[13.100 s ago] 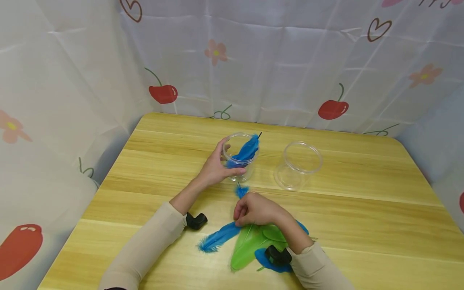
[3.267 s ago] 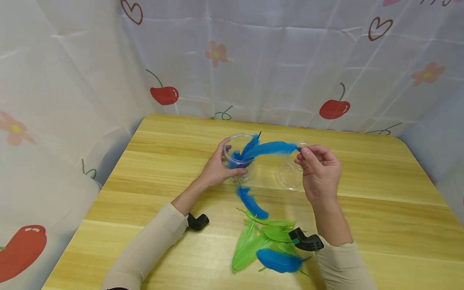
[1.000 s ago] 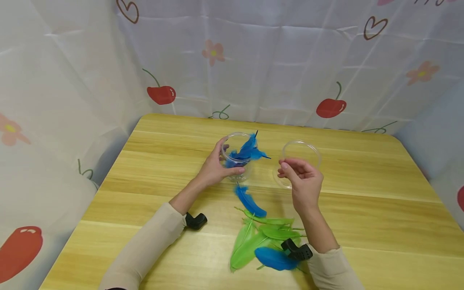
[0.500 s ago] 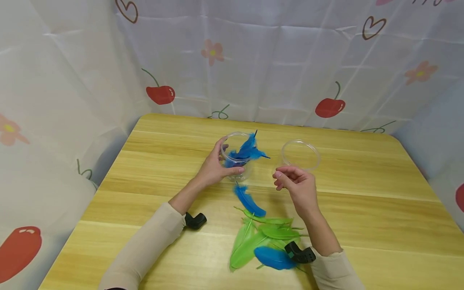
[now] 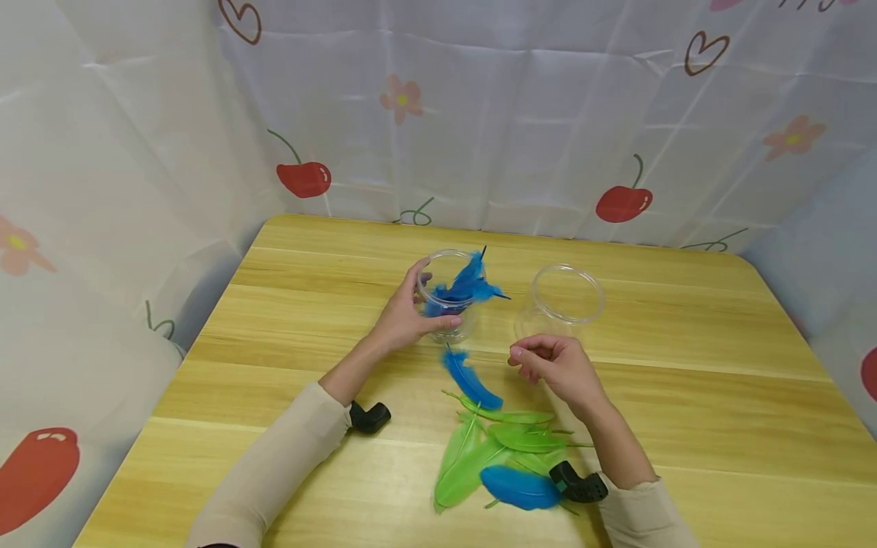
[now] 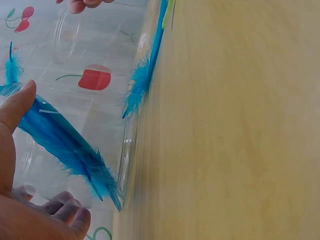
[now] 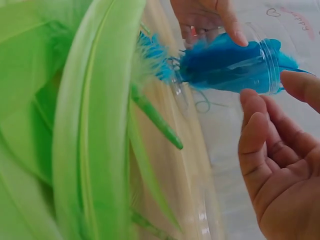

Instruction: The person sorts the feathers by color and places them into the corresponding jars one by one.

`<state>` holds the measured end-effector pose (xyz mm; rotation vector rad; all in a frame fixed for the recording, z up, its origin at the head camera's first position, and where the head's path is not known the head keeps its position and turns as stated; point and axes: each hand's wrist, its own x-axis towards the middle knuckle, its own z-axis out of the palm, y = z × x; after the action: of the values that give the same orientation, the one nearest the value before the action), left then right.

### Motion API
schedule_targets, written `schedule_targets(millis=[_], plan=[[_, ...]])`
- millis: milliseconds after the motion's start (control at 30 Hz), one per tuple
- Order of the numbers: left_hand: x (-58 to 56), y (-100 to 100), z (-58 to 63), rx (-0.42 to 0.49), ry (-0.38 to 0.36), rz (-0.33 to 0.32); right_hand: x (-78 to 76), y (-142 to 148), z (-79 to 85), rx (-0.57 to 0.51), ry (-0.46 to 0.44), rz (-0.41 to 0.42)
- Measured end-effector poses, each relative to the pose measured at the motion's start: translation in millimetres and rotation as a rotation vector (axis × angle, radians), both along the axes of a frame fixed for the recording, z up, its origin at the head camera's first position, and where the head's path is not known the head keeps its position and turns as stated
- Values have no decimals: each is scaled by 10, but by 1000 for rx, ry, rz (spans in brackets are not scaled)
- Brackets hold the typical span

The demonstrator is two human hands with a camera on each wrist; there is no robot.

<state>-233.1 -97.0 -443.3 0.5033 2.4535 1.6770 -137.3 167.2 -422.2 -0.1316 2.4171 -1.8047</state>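
My left hand (image 5: 404,318) grips a transparent plastic cup (image 5: 468,326), its thumb across the near side. Several blue feathers (image 5: 464,286) stand tilted in that cup, two dark quills poking past the rim. The left wrist view shows the feathers (image 6: 65,135) through the cup wall. My right hand (image 5: 558,371) hovers over the table in front of a second transparent cup (image 5: 533,323). Its fingers are loosely bent; in the right wrist view thumb and fingers (image 7: 255,135) stand apart with nothing between them. Below lies a loose blue feather (image 5: 473,380).
A pile of green feathers (image 5: 473,468) lies on the wooden table (image 5: 719,426) near the right forearm. Another blue feather (image 5: 519,488) lies on its near side, partly behind the black wrist camera (image 5: 578,484). A printed curtain (image 5: 507,144) hangs behind the table.
A blue feather went from the right hand into the left-hand cup, where a second quill now sticks out. The right hand released it and moved down and left, toward the pile. The left hand stayed.
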Motion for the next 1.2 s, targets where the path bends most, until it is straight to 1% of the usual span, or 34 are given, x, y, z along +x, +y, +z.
schedule_targets(millis=[267, 433, 633, 900, 1200], plan=[[3, 2, 6, 4, -1, 2, -15, 61, -69, 131, -121, 115], [0, 6, 5, -3, -3, 4, -16, 63, -95, 187, -160, 147], [3, 6, 10, -6, -4, 7, -19, 63, -102, 237, -179, 181], [-3, 6, 8, -1, -7, 4, -17, 47, -98, 299, -172, 278], [-7, 6, 3, 2, -5, 4, -23, 14, -145, 352, -187, 374]])
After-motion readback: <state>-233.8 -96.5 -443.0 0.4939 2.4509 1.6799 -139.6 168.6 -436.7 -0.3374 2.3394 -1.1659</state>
